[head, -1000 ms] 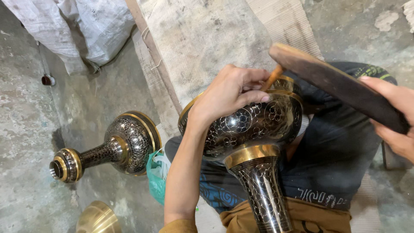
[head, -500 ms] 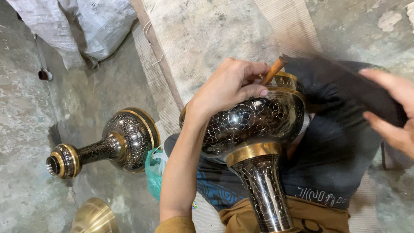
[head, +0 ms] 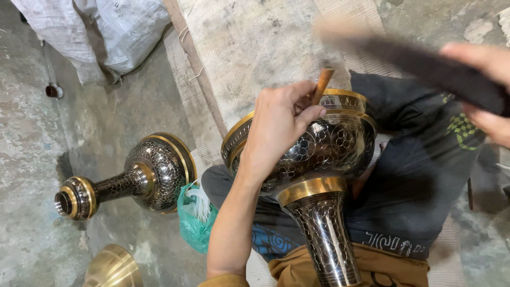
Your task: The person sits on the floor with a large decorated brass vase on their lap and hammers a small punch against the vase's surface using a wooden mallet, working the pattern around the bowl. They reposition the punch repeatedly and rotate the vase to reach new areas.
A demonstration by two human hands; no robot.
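Your engraved brass vase (head: 313, 159) lies tilted across your lap, bulb up and neck pointing back toward your waist.

Risk: the vase rests on cloth and the pressure of one hand only. A blow landing off-centre on the chisel could, in my judgement, skid the tip across the patterned surface and scar it, or roll the bulb off your knee. The striking tool shows as a blur above the vase, so its exact line cannot be confirmed.

Grip: your left hand (head: 276, 127) lies over the bulb, fingers curled closed round a short wooden-handled chisel (head: 322, 84) set at the vase's rim. Your right hand (head: 486, 101), right of the vase, is clenched on a dark flat mallet (head: 419, 66).

A second engraved vase (head: 133, 178) lies on the concrete floor (head: 32, 159) left of yours, well apart.
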